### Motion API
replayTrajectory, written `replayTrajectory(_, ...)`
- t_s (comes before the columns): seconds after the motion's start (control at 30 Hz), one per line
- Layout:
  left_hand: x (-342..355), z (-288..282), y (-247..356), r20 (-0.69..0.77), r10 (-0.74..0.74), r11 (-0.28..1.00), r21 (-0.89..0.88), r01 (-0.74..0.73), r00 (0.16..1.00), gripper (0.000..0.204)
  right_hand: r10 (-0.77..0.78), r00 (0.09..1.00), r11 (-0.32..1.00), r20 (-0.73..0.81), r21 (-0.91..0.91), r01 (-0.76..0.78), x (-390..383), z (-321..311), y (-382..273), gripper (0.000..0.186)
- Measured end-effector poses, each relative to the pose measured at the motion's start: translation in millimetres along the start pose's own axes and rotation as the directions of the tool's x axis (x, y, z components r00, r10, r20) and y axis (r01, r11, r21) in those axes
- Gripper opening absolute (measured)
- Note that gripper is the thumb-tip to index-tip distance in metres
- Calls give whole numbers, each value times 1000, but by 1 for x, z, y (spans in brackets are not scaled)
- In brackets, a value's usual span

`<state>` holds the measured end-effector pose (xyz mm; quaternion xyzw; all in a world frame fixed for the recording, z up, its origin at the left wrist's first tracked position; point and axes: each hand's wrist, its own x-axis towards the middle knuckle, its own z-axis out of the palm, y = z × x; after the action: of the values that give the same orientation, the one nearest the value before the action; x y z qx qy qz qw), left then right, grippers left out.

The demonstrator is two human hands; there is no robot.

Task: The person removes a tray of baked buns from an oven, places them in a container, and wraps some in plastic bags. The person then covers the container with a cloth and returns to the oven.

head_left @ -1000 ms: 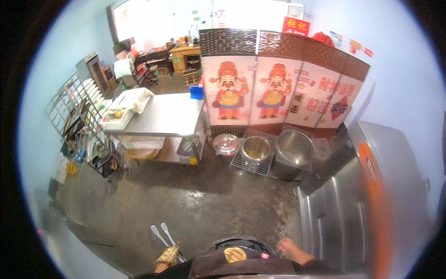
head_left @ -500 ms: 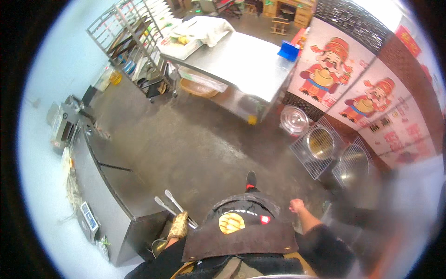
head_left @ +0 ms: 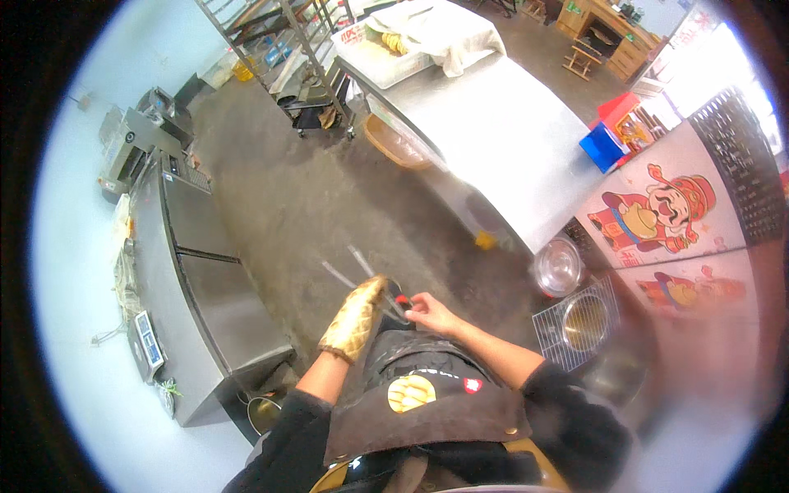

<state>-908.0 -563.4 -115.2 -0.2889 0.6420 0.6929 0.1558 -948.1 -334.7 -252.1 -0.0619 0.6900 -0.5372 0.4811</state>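
Note:
My left hand (head_left: 355,322) wears a yellow quilted oven mitt and is closed around a pair of metal tongs (head_left: 363,263). The two tong arms stick out past the mitt, away from me, spread apart and blurred by motion. My bare right hand (head_left: 433,314) is in front of my apron, its fingers pinched at the near end of the tongs. Both hands are above the floor, just beyond the dark apron (head_left: 436,435), and my shoe is partly hidden behind them.
A steel counter (head_left: 189,337) with a scale (head_left: 149,338) runs along the left. Ahead stands a steel table (head_left: 509,107) bearing a white tray (head_left: 403,70). Wire racks (head_left: 546,329) and a round clear lid (head_left: 559,267) are at right, beside a decorated partition (head_left: 657,209).
My left hand has risen forward and toward the middle with the tongs. My right hand has come in from the right to the tongs' near end. The view has turned leftward.

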Motion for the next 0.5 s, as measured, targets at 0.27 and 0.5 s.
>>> replayTrajectory(0.27, 257, -4, 60, 542, 209, 676, 522, -520, 814, 46, 231, 783, 965, -577, 35, -259, 184, -64, -34, 34)
replayTrajectory(0.5, 436, -90, -7, 261, -431, 881, -86, 466, 864, 48, 736, 518, 601, -437, 774, -201, 368, -222, 72, 26)
